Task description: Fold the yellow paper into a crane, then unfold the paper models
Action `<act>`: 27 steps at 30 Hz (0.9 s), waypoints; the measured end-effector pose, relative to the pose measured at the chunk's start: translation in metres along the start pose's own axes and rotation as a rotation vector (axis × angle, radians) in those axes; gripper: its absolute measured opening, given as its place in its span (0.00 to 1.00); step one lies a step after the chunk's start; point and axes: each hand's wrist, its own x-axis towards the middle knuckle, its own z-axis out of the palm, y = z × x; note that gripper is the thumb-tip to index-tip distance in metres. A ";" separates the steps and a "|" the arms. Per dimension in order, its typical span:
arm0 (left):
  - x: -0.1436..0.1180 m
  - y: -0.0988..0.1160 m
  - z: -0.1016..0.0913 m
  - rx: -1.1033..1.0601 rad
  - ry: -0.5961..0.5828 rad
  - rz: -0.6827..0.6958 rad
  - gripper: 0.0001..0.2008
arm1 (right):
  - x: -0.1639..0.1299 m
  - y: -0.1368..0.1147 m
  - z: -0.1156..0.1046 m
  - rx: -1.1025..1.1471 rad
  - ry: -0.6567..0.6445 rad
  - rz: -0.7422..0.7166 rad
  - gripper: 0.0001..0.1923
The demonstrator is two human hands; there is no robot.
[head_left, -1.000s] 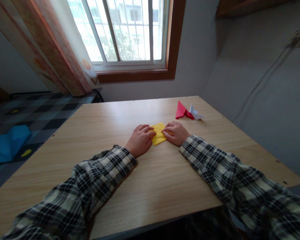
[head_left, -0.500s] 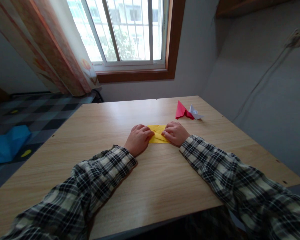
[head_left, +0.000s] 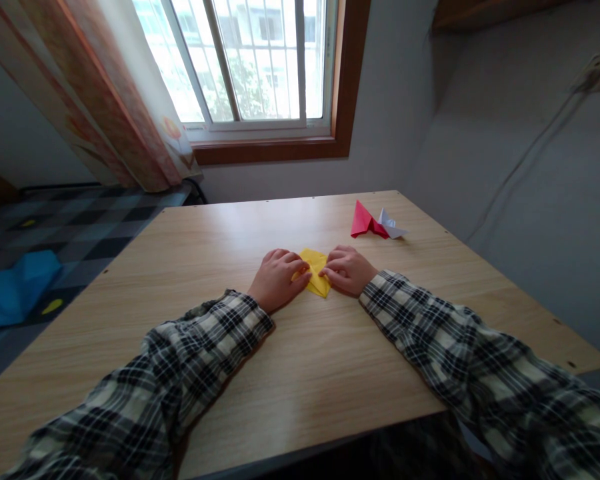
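Left hand (head_left: 279, 279) and right hand (head_left: 349, 270), fingers curled, press creased yellow paper (head_left: 317, 275) flat on wood-grain desk (head_left: 300, 373).

From my remote seat, I cannot see most of the folded yellow paper piece (head_left: 317, 277): my left hand (head_left: 277, 280) covers its left part and my right hand (head_left: 349, 270) its right part, so only a middle wedge shows and its full outline stays unknown to me. Whether my fingertips pinch a flap or just press it flat is too small to tell. The small white folded paper (head_left: 391, 225) sits partly behind the red folded paper shape (head_left: 364, 220), and I cannot make out either form. The blue folded sheet (head_left: 15, 283) on the checkered floor is cut off by the left edge. My plaid sleeves run out of the bottom edge.
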 end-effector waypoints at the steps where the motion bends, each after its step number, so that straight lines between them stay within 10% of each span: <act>1: 0.000 0.000 0.000 0.003 -0.003 0.002 0.13 | 0.000 -0.001 0.000 0.004 -0.001 -0.014 0.17; 12: -0.001 -0.001 0.001 -0.017 -0.052 0.012 0.14 | -0.001 -0.003 0.001 0.037 0.000 -0.034 0.16; 27: 0.000 -0.003 0.001 -0.117 -0.116 0.126 0.15 | -0.001 0.006 0.008 -0.146 0.071 0.345 0.18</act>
